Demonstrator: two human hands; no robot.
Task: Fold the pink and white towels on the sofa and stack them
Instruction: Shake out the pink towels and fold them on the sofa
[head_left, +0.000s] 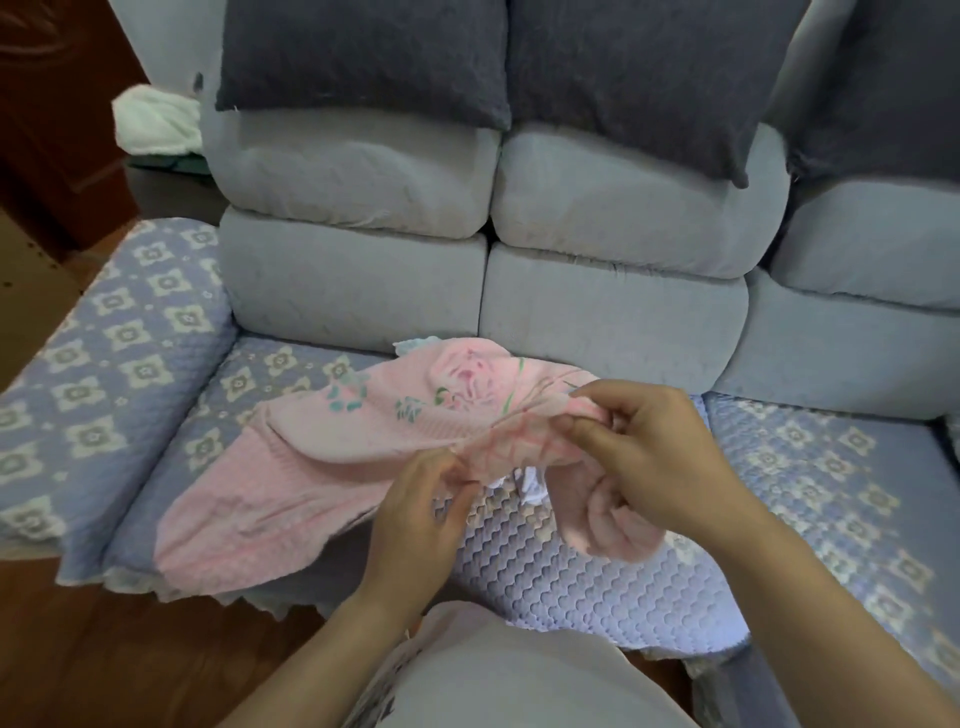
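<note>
A pink towel (322, 467) with flower patterns lies crumpled across the sofa seat (810, 467), one end hanging over the seat's front edge. My left hand (415, 514) pinches its patterned edge near the middle. My right hand (649, 452) pinches the same edge a little to the right and higher. A bit of white cloth (532, 486) peeks out beneath the pink towel between my hands. Another fold of pink towel (613, 525) bunches under my right hand.
The sofa has grey back cushions (358, 291) and dark grey pillows (363, 52) on top. A quilted cover lies over the left armrest (119, 353). A white bundle of cloth (156, 122) sits behind the sofa at the upper left. Wooden floor (130, 660) lies below.
</note>
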